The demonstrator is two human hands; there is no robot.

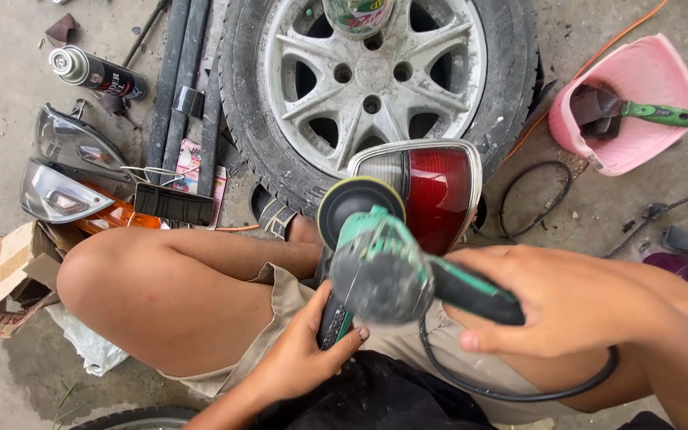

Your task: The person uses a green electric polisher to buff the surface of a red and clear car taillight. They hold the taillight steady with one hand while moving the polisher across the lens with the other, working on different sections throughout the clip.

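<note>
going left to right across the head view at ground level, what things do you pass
cardboard box → clear headlight lenses → spray can → black bars → wheel with alloy rim → red tail light → black cable loop → pink tub with a green-handled tool

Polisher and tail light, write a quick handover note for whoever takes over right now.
Left hand: holding the side handle of the green polisher.
Right hand: closed around the polisher's rear handle; black cord loops beneath it.
The polisher's pad faces the red tail light, which stands against the wheel.
Contact between pad and lens can't be judged.
Two headlights lie left, untouched.
</note>
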